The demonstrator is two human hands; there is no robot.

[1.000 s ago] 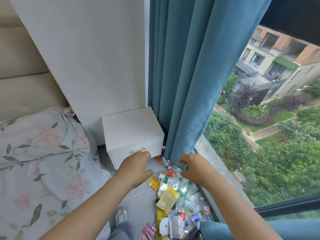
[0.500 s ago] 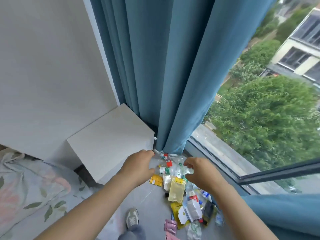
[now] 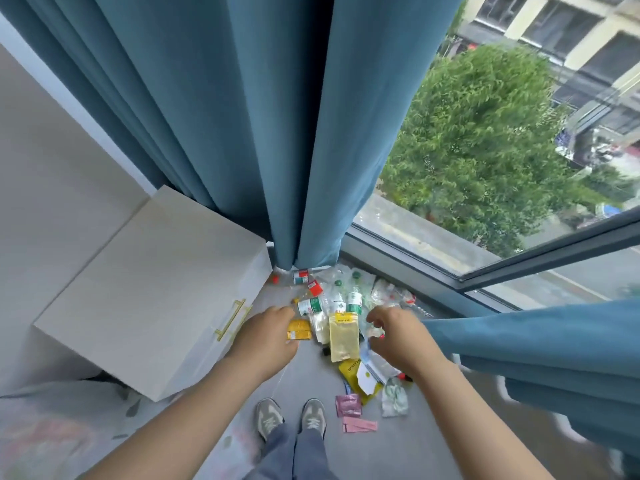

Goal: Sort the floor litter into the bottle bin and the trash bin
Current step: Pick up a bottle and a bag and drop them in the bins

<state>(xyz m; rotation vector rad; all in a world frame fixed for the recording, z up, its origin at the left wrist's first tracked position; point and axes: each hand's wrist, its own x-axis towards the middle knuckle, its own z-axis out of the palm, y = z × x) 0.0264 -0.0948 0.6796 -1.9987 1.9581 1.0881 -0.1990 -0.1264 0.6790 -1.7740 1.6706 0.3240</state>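
Hands: left hand (image 3: 265, 342), right hand (image 3: 401, 341) loosely curled, empty, apart.
Litter: clear plastic bottles (image 3: 354, 299), coloured wrappers (image 3: 343, 336) beneath hands, grey floor (image 3: 398, 448) corner, at blue curtain (image 3: 277, 133) hem.
Edges: white drawer cabinet (image 3: 156, 289) left; window frame (image 3: 415, 268) right.

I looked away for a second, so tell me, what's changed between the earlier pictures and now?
The view tipped further down: both shoes and the pink wrappers now show in full. The left hand and right hand still hover above the litter, gripping nothing. Litter and nightstand lie unmoved.
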